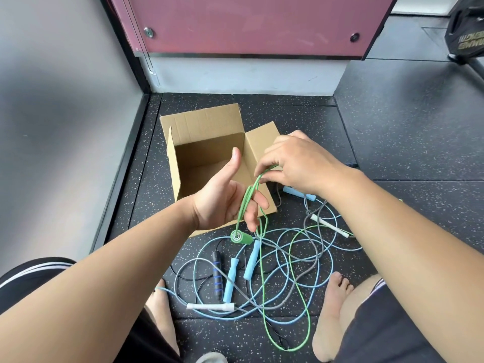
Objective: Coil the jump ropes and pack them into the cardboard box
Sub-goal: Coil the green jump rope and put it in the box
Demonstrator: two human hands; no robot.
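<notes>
Head view: right grip (296,163) pinches green rope (241,237); left grip (222,200) (thumb up) holds its loops

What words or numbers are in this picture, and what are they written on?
Gold letters on the black gym equipment: upside down, cut off by the picture's edge, too blurred to read.
Cardboard box: no print shows.
Green jump rope: no words or numbers show.
Blue handles: no words or numbers show.
</notes>
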